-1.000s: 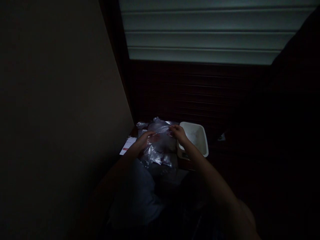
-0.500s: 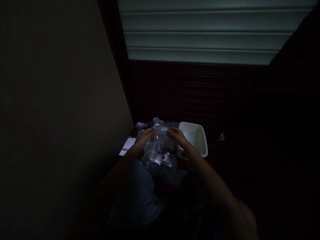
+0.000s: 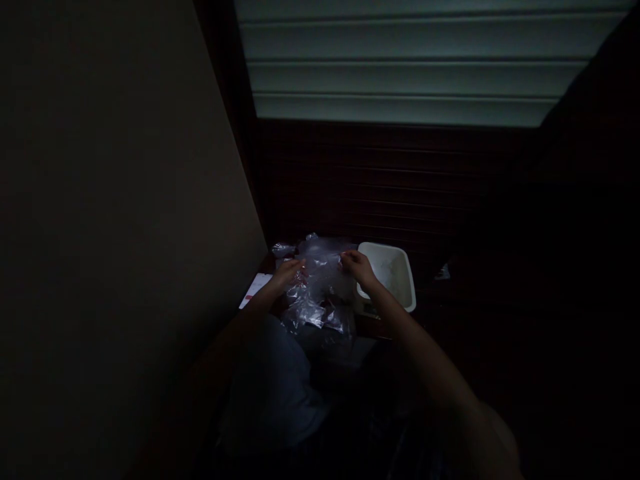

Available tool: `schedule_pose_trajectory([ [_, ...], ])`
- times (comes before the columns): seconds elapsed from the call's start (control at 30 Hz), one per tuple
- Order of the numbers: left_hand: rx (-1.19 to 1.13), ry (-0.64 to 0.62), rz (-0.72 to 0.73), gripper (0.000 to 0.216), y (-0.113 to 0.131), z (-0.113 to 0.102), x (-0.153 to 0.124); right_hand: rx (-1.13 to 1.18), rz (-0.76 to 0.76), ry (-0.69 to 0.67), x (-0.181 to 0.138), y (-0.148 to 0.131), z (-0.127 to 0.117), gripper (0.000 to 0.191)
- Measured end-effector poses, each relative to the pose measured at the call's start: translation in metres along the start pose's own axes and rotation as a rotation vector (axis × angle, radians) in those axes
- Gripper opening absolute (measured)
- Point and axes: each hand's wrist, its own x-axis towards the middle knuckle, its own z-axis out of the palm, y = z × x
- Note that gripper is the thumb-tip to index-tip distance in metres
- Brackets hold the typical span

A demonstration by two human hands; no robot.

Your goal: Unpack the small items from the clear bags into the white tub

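A clear plastic bag (image 3: 324, 270) spreads between my two hands in dim light. My left hand (image 3: 289, 273) has its fingers closed on the bag's left side. On the opposite side, my right hand (image 3: 357, 265) pinches the upper right edge, close to a white basin. Crumpled clear plastic and shiny small packets (image 3: 314, 315) lie below the bag, toward my lap. The fine detail of the fingertips is lost in the dark.
The white basin (image 3: 411, 283) stands just right of my right hand, with something pale inside. A white phone or card (image 3: 257, 288) lies left of my left hand. A plain wall (image 3: 125, 200) rises at the left, and a slatted panel (image 3: 380, 167) behind.
My hands have moved slightly apart, the right one turning with its fingers more curled. The plastic between them has shifted and spread upward.
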Motion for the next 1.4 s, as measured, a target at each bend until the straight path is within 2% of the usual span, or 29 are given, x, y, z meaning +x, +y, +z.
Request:
schedule_pose_trajectory([
  [0.3, 0.143, -0.052, 0.053, 0.029, -0.012, -0.013, 0.01, -0.057, -0.039, 0.005, -0.003, -0.006, -0.001, 0.029],
  [0.4, 0.164, -0.024, 0.074, 0.023, -0.012, -0.013, 0.011, -0.089, -0.042, 0.003, -0.003, -0.008, 0.0, 0.03],
  [0.53, 0.13, 0.028, 0.045, 0.022, -0.005, -0.009, 0.005, -0.091, -0.065, -0.013, -0.003, -0.007, 0.002, 0.03],
  [0.67, 0.031, -0.018, -0.023, 0.025, 0.0, -0.006, -0.001, -0.09, -0.073, -0.019, -0.003, -0.006, 0.003, 0.029],
  [0.73, 0.054, -0.008, -0.021, 0.024, -0.001, -0.005, 0.0, -0.101, -0.077, -0.017, -0.003, -0.007, 0.003, 0.029],
  [0.87, 0.266, 0.127, 0.05, 0.026, -0.008, -0.008, 0.008, -0.111, -0.09, -0.011, -0.004, -0.009, 0.003, 0.028],
  [1.03, 0.487, 0.265, 0.304, 0.017, -0.018, -0.012, 0.015, -0.107, -0.095, -0.035, -0.006, -0.009, 0.005, 0.028],
  [1.1, 0.525, 0.297, 0.34, 0.017, -0.02, -0.011, 0.014, -0.1, -0.093, -0.039, -0.006, -0.008, 0.007, 0.028],
  [1.17, 0.495, 0.298, 0.295, 0.019, -0.019, -0.009, 0.012, -0.105, -0.092, -0.047, -0.007, -0.008, 0.008, 0.029],
  [1.27, 0.274, 0.24, 0.128, 0.02, -0.017, -0.006, 0.01, -0.107, -0.099, -0.047, -0.007, -0.009, 0.008, 0.029],
  [1.4, -0.133, 0.024, -0.15, 0.02, -0.014, -0.009, 0.009, -0.091, -0.101, -0.029, -0.007, -0.009, 0.006, 0.028],
])
